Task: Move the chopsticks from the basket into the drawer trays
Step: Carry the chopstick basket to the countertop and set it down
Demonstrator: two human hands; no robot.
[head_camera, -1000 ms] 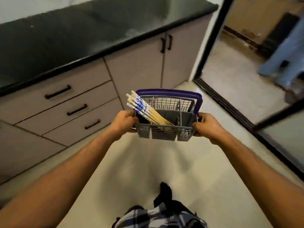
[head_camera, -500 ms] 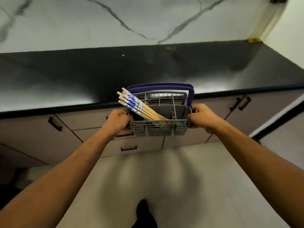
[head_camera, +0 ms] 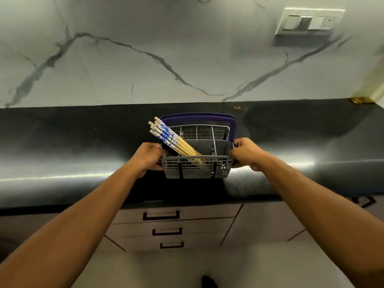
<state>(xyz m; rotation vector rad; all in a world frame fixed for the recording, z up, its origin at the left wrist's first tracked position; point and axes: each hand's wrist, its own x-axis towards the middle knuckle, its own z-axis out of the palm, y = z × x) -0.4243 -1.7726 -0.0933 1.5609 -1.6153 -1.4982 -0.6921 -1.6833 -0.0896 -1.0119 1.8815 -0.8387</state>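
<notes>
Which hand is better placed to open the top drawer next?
Probably the left hand: the top drawer's handle lies below it, while the right hand grips the basket farther away.

One grey cutlery basket (head_camera: 196, 167) with one purple handle (head_camera: 197, 117). It holds one bundle of chopsticks (head_camera: 172, 140); about seven blue-patterned ends show at the far left, though the exact count is hard to tell. Two hands: the left hand (head_camera: 148, 156) and the right hand (head_camera: 247, 152). Three drawers below the near edge, each with one dark handle: top drawer (head_camera: 187, 212), middle drawer (head_camera: 197, 228), bottom drawer (head_camera: 197, 242). One switch plate (head_camera: 309, 21) on the far wall.
</notes>
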